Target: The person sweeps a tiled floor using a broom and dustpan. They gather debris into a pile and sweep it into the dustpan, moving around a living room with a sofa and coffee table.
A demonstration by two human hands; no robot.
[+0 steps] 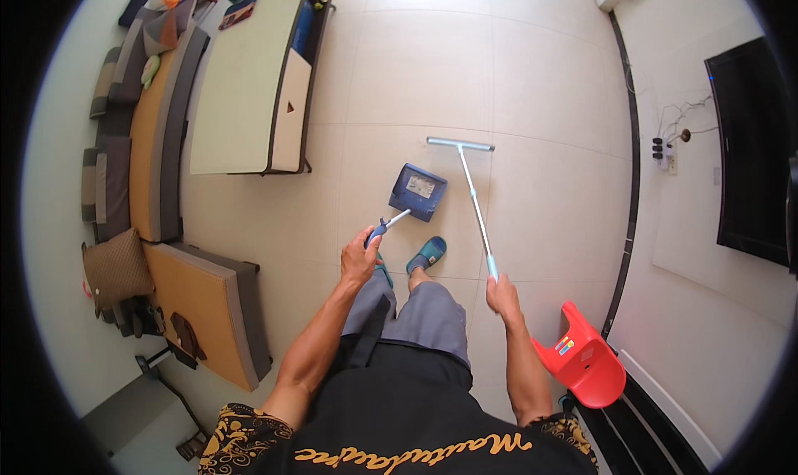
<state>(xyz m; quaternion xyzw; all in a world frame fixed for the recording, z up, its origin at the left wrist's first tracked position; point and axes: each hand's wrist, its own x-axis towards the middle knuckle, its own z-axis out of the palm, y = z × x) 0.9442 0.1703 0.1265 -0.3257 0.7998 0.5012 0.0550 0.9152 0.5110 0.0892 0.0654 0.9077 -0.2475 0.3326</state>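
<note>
My left hand is closed around the blue grip of a long-handled dustpan. The blue plastic dustpan is just in front of my feet, with a pale worn label on it. My right hand grips the light-blue handle end of a floor squeegee, whose pole slants forward and a little left. Its wide flat head is on the tiled floor beyond the dustpan and to its right. The pan and the squeegee head are apart.
A low coffee table and a sofa with cushions stand at the left, an ottoman nearer me. At my right is a red plastic child's chair. A television and plugged-in cables are on the right wall.
</note>
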